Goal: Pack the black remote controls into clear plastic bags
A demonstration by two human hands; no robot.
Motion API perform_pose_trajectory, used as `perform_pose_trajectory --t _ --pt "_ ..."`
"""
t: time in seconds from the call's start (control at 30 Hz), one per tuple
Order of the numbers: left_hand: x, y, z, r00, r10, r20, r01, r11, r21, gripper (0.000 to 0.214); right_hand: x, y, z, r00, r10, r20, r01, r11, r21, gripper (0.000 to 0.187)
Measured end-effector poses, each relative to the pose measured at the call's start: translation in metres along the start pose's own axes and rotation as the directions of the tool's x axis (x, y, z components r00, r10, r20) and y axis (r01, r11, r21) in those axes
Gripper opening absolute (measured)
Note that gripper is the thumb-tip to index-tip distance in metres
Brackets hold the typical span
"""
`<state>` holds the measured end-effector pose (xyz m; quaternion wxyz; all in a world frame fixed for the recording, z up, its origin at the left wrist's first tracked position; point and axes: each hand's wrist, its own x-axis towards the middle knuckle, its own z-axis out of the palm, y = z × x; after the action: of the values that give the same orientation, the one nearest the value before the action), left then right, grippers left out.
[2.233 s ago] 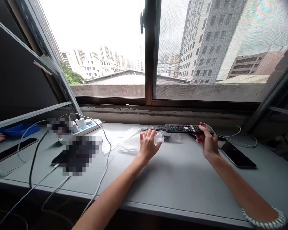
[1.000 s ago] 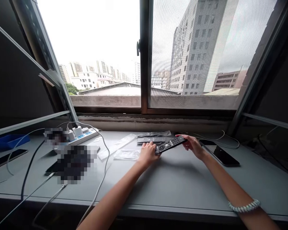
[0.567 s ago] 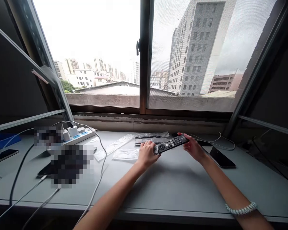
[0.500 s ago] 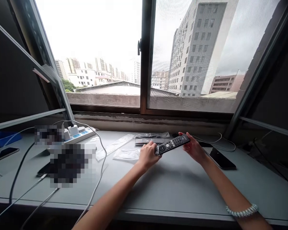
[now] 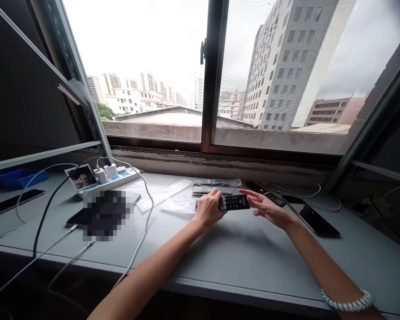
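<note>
My left hand (image 5: 209, 209) is wrapped around the near end of a black remote control (image 5: 237, 202), button side up, held above the table. Some clear plastic shows at the edge of that grip. Close by the remote's far end, my right hand (image 5: 268, 210) has its fingers stretched out and apart; whether a fingertip touches the remote I cannot tell. Behind the right hand lies a second black remote control (image 5: 270, 195). Clear plastic sleeves (image 5: 176, 205) and dark items in plastic wrap (image 5: 216, 182) rest beyond the left hand.
A black phone (image 5: 315, 218) lies on the grey table (image 5: 226, 262), right of the hands. To the left are a power strip (image 5: 125, 177) with chargers, a photo card (image 5: 82, 177), looping white cables (image 5: 149, 226), another phone (image 5: 16, 202) and a blue tray (image 5: 20, 178). A window stands behind.
My right hand has let go of the remote's far end and its fingers have spread. The remote has slid further into my left hand and turned more level. The view has shifted slightly.
</note>
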<state>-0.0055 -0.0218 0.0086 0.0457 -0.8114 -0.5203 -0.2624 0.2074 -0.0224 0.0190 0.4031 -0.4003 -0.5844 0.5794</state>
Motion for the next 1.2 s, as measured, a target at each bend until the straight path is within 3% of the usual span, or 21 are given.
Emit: perform_pose_trajectory --t 0.2,0.33,0.43,0.6,0.7,0.8,0.87,0.97,1.2 --pt "-0.004 0.007 0.002 0.992 0.120 0.029 -0.119 0.992 -0.046 0.024 -0.001 0.003 0.013 0.994 0.042 0.105 -0.039 0.999 -0.037 0.058" --pt "-0.004 0.006 0.007 0.974 0.228 -0.022 -0.227 0.950 -0.215 0.052 -0.004 0.002 0.023 0.979 0.075 0.191 -0.073 0.997 -0.018 0.066" --pt "-0.002 0.005 0.010 0.962 0.258 -0.089 -0.273 0.913 -0.304 0.064 -0.004 0.000 0.030 0.977 0.102 0.189 -0.101 0.995 -0.014 0.070" --pt "0.001 0.000 0.009 0.975 0.216 -0.057 -0.223 0.941 -0.253 0.068 0.005 0.001 0.023 0.997 0.067 -0.048 -0.063 0.995 0.084 0.060" --pt "0.004 -0.007 0.006 0.992 0.123 0.002 -0.121 0.978 -0.172 0.064 0.012 0.005 0.004 0.961 0.029 -0.274 0.023 0.982 0.185 0.051" --pt "0.006 -0.015 0.004 0.998 0.039 0.055 -0.031 0.991 -0.132 0.053 0.015 0.009 -0.013 0.917 0.031 -0.398 0.114 0.935 0.337 0.041" --pt "0.007 -0.020 0.004 0.996 0.043 0.080 -0.035 0.995 -0.096 0.052 0.015 0.011 -0.018 0.930 0.039 -0.366 0.128 0.899 0.420 0.037" --pt "0.007 -0.026 0.004 0.987 0.135 0.081 -0.134 0.991 -0.022 0.057 0.012 0.012 -0.020 0.975 0.058 -0.212 0.052 0.877 0.478 0.035" --pt "0.004 -0.034 0.001 0.956 0.283 0.072 -0.289 0.954 0.080 0.065 0.007 0.012 -0.017 0.988 0.151 -0.004 -0.141 0.934 0.327 0.047"
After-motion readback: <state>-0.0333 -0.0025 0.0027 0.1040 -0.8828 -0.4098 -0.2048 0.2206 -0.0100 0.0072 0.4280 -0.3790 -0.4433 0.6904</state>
